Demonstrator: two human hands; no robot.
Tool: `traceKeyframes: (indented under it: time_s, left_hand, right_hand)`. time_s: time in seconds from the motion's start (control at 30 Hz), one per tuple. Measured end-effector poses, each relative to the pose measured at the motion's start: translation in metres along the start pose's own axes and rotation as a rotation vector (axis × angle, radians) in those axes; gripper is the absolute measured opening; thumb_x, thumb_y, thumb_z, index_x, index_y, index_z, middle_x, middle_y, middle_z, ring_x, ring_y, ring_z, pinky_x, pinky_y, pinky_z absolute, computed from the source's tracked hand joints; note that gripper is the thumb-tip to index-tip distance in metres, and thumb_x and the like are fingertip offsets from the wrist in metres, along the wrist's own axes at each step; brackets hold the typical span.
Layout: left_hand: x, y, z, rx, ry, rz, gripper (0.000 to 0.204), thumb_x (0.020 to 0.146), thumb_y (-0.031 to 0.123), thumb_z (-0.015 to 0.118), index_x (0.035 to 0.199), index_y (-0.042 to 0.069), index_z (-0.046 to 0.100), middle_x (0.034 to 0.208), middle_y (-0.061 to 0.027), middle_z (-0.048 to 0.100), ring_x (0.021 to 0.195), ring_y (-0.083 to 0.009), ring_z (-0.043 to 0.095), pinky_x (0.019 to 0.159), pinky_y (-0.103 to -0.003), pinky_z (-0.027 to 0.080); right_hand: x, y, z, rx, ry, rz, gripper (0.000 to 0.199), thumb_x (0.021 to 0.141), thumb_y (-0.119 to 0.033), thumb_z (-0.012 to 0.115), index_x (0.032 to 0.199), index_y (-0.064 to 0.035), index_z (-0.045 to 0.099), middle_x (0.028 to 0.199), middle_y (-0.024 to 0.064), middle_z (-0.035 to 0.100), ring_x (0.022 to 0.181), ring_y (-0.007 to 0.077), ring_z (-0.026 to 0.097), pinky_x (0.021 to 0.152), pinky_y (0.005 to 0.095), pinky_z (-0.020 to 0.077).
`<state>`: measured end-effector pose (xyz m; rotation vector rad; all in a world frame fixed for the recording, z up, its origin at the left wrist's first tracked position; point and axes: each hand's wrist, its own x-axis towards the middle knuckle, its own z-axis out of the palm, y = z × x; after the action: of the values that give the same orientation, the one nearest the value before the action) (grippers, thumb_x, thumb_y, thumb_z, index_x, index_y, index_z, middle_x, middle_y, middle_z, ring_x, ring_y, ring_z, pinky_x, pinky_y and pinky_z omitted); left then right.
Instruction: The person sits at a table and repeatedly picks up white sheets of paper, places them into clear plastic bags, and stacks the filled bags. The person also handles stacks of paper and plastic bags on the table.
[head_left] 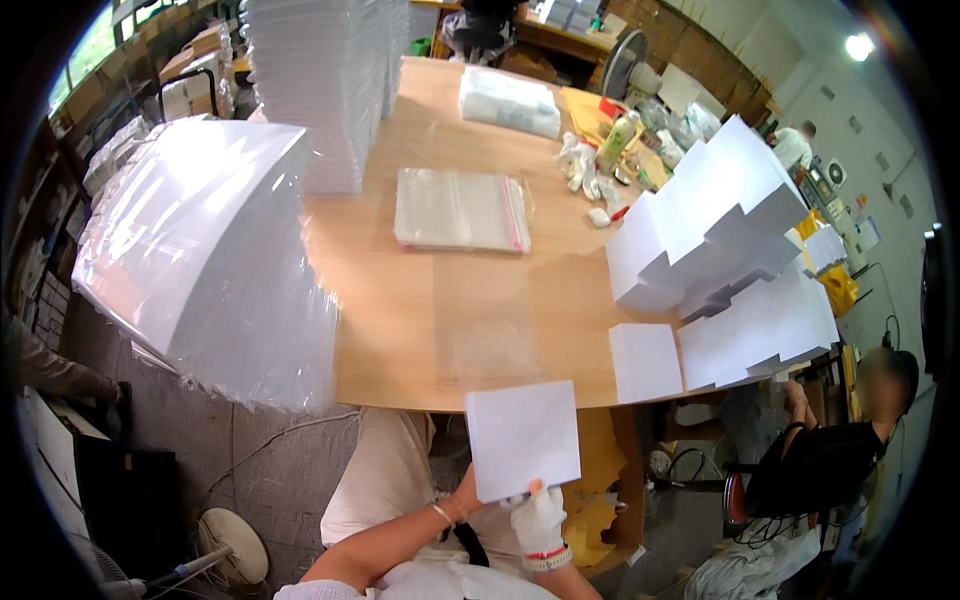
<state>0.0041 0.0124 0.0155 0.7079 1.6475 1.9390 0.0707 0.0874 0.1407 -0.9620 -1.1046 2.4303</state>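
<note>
A white square block (524,440), like a thick pad of paper or a closed box, is held tilted up in front of my body, just off the table's near edge. My left hand (466,497) is at its lower left corner, with the fingers hidden behind it. My right hand (540,516), in a white glove with fingertips bare, grips the lower edge, thumb on the front face. Flat on the table beyond the block lies a single clear plastic bag (487,325). Farther back is a pile of clear bags (460,212) with a pinkish-red edge strip.
Similar white blocks (645,362) are stacked on the table's right. Tall plastic-wrapped stacks (200,250) line the left side. Gloves (580,165), a bottle (617,140) and a wrapped package (510,101) lie toward the back. A person (825,450) sits at the right; an open carton (625,480) is below.
</note>
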Motion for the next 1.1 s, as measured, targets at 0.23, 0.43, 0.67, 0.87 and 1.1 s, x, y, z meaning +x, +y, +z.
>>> traceKeyframes:
  time_s: [0.23,0.43,0.67,0.87,1.1]
  left_hand:
    - [0.004,-0.011,-0.002,0.115,0.197,0.052,0.022,0.073,-0.001,0.055,0.094,0.001,0.061,0.087,-0.0164,0.063,0.082,-0.0312,0.061,0.073,-0.035,0.047]
    - [0.003,0.006,0.011,-0.172,0.213,0.002,0.015,0.081,0.003,0.054,0.093,-0.003,0.060,0.080,-0.0157,0.063,0.075,-0.0210,0.062,0.068,-0.030,0.048]
    - [0.009,0.006,0.009,-0.040,0.187,-0.174,0.015,0.086,0.009,0.054,0.091,-0.004,0.059,0.068,-0.0062,0.062,0.062,-0.0085,0.057,0.058,-0.024,0.046]
    - [0.008,0.019,-0.001,-0.354,0.062,-0.257,0.028,0.087,0.014,0.057,0.110,-0.002,0.051,0.098,-0.0048,0.057,0.087,-0.0099,0.054,0.075,-0.023,0.045]
    - [0.001,0.065,-0.050,0.145,0.142,-0.306,0.030,0.092,0.021,0.045,0.109,0.001,0.058,0.113,-0.0069,0.056,0.098,-0.0127,0.053,0.081,-0.025,0.041]
  right_hand:
    - [0.034,0.014,-0.014,-0.017,0.019,0.131,0.015,0.087,-0.014,0.052,0.098,-0.0043,0.047,0.089,0.0085,0.055,0.074,0.0210,0.059,0.070,0.0419,0.0527]
    - [0.045,0.002,0.002,-0.042,0.068,0.064,0.012,0.087,-0.012,0.051,0.090,-0.0020,0.046,0.088,0.0086,0.052,0.077,0.0241,0.060,0.073,0.0451,0.0530]
    - [0.097,0.002,0.008,0.178,-0.054,-0.066,0.006,0.076,0.005,0.055,0.071,0.0052,0.051,0.082,0.0157,0.054,0.074,0.0268,0.059,0.072,0.0419,0.0534]
    - [0.083,-0.015,-0.002,0.244,-0.283,0.081,0.017,0.082,-0.005,0.050,0.097,0.0044,0.049,0.098,0.0181,0.053,0.085,0.0332,0.058,0.078,0.0460,0.0502]
    - [0.033,-0.050,0.003,-0.946,-0.273,-0.074,0.012,0.082,-0.009,0.053,0.087,0.0012,0.058,0.085,0.0096,0.057,0.073,0.0184,0.058,0.059,0.0307,0.0464]
